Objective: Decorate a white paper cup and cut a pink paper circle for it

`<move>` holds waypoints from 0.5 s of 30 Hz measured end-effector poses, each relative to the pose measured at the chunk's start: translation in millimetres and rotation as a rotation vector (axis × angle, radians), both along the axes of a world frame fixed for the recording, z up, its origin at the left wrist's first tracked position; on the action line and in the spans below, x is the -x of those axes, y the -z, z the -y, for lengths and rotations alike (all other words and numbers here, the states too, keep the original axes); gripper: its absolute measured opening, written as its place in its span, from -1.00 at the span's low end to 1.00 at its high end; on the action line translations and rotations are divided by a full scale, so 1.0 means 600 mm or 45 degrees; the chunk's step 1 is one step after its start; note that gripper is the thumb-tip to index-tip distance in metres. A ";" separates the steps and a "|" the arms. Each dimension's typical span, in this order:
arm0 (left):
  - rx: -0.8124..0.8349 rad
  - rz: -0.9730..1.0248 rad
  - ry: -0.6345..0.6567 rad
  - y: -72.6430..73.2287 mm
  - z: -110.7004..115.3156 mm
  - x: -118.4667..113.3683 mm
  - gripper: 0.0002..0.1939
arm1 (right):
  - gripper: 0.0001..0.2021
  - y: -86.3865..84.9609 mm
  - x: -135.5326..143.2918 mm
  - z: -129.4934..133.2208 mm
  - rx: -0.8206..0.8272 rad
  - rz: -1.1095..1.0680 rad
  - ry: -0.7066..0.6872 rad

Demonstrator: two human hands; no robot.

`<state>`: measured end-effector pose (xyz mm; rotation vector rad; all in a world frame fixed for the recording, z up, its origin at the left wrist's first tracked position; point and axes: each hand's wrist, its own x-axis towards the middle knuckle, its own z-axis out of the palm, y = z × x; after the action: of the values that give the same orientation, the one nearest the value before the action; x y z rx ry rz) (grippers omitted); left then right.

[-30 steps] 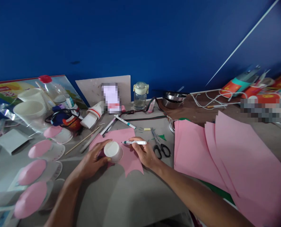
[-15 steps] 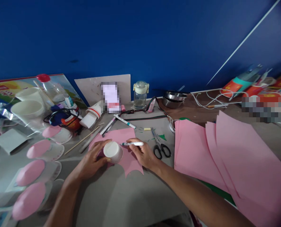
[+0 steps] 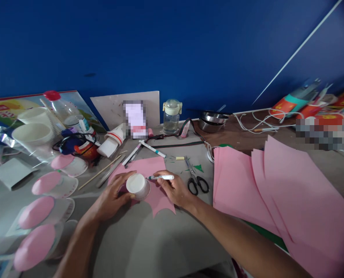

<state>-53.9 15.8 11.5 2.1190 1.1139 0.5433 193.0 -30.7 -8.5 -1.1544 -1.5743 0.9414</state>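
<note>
A white paper cup (image 3: pixel 137 186) stands upside down on a sheet of pink paper (image 3: pixel 161 201) whose near edge is cut into scallops. My left hand (image 3: pixel 117 195) grips the cup from its left side, fingers behind and thumb in front. Between the fingers of my right hand (image 3: pixel 174 188) is a white marker (image 3: pixel 164 177), its tip pointing left at the cup's right side; whether the tip touches the paper I cannot tell. Black-handled scissors (image 3: pixel 195 178) lie open just right of my right hand.
Several cups with pink paper tops (image 3: pixel 38 212) line the left side. Large pink sheets (image 3: pixel 293 185) are stacked at right. Behind the work lie more markers (image 3: pixel 152 148), a wooden stick (image 3: pixel 98 173), a phone (image 3: pixel 135 119), a lidded jar (image 3: pixel 172 117) and metal bowls (image 3: pixel 212 122).
My right hand and the marker have shifted very slightly to the left. Otherwise the hands, cup and paper look the same.
</note>
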 end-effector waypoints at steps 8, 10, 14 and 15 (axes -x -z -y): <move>-0.025 -0.028 0.002 0.001 -0.001 0.001 -0.38 | -0.72 -0.005 -0.002 0.004 -0.017 0.026 -0.002; -0.031 -0.035 0.009 0.002 -0.001 0.001 -0.37 | -0.74 -0.008 -0.005 0.007 -0.047 0.062 0.007; -0.032 -0.040 0.017 0.001 -0.001 0.001 -0.36 | -0.77 -0.014 -0.009 0.013 -0.114 0.169 0.021; -0.031 -0.037 0.018 0.000 -0.001 0.002 -0.36 | -0.78 -0.016 -0.009 0.015 -0.147 0.205 0.026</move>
<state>-54.9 16.3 11.2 2.1602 1.1133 0.5236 198.6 -39.9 1.0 -1.1861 -1.7187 0.7492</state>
